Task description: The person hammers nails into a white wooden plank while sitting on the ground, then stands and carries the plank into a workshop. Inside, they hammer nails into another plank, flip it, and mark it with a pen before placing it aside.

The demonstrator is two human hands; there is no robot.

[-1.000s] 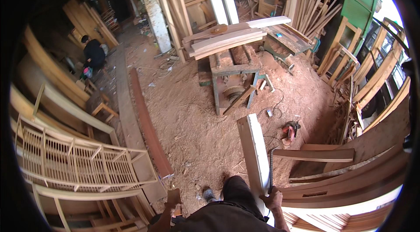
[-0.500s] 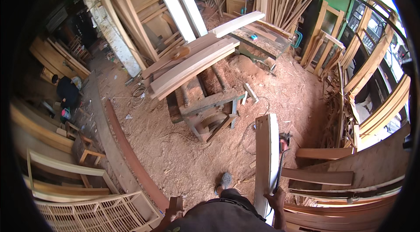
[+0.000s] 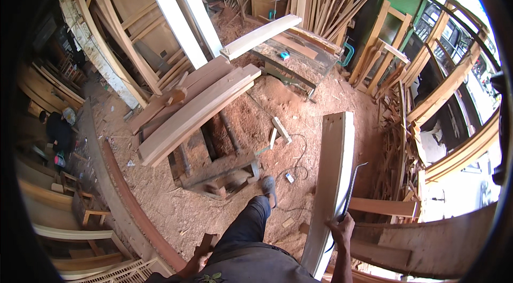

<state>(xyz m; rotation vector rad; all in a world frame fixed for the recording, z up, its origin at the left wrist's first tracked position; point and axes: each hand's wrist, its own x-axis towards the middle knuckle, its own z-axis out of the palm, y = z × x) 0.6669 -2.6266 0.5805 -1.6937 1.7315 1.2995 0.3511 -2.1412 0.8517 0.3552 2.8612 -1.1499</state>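
My right hand (image 3: 341, 226) grips a long pale wooden plank (image 3: 334, 176) by its right edge, and the plank points away from me over the sawdust floor. A thin dark metal rod (image 3: 354, 187) runs along the plank's right side by the same hand. My left hand (image 3: 199, 259) hangs low at my side, next to a small brown piece of wood (image 3: 206, 242); its fingers are too small to judge. My leg and shoe (image 3: 269, 187) step toward a low wooden stand.
A stack of planks (image 3: 195, 109) lies across a low wooden stand (image 3: 224, 168) ahead. A workbench (image 3: 299, 53) with a board on it stands behind. Timber and frames lean along the walls. A long curved beam (image 3: 128, 192) lies left. A person (image 3: 57, 131) crouches far left.
I have walked forward and turned; the plank stack and bench are now closer and central. The plank in my right hand has swung from lower centre to the right.
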